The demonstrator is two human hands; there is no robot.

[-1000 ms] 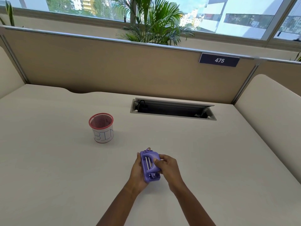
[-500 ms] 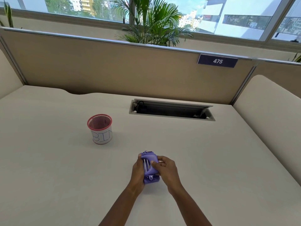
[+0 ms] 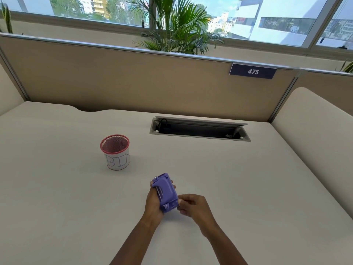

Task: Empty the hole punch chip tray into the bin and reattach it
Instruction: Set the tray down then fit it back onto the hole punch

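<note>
A purple hole punch (image 3: 165, 192) is held just above the desk, tilted, with my left hand (image 3: 152, 204) wrapped around its left side and underside. My right hand (image 3: 193, 207) is at the punch's near right corner, fingertips curled and pinching at its lower edge. Whether the chip tray is on the punch is hidden by the fingers. The bin (image 3: 115, 152), a small red mesh cup with a white label reading BIN, stands upright on the desk to the far left of the punch, well apart from both hands.
The cream desk (image 3: 248, 188) is walled by beige partitions behind and at both sides. An open cable slot (image 3: 199, 129) is set in the desk beyond the punch. A 475 sign (image 3: 253, 71) hangs on the back partition.
My right hand has slid off the top of the punch to its near right corner. The punch has tilted, its top now turned toward the camera.
</note>
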